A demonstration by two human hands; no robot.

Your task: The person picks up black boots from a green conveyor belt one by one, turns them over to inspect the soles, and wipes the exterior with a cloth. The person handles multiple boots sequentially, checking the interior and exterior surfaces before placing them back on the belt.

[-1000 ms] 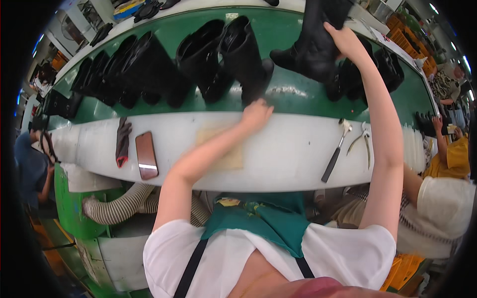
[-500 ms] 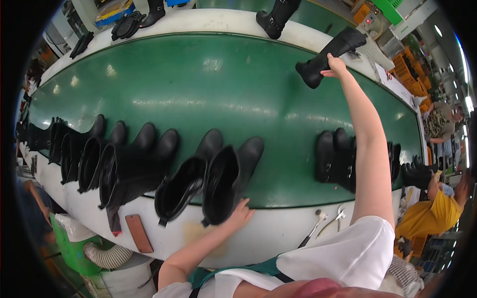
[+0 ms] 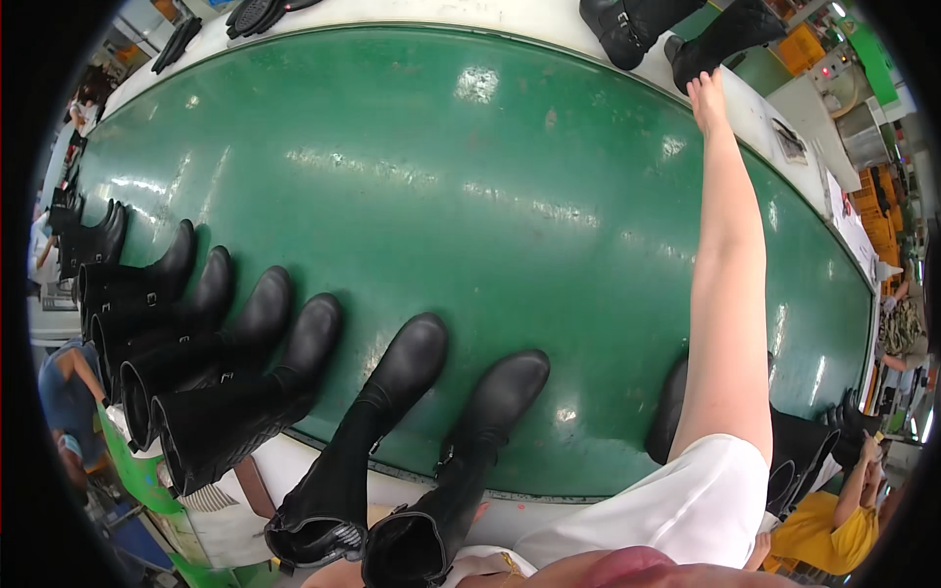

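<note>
Black boot [image 3: 730, 34] at the far edge of the green belt [image 3: 441, 196], toe pointing toward the near side, right hand [image 3: 708, 96] stretched out flat with fingertips touching its toe; grip not clear from here, fingers seemingly extended rather than closed. Second boot [image 3: 627, 24] just beside it on the white rim. Left hand out of sight below the near edge. Nearer, two tall boots [image 3: 392, 431] lying side by side, then a row of more boots [image 3: 186, 343] to the left. Another person in yellow [image 3: 823, 534] at lower right. Compared with half a second ago: far boot now set down instead of lifted, left hand gone from the near boots.
</note>
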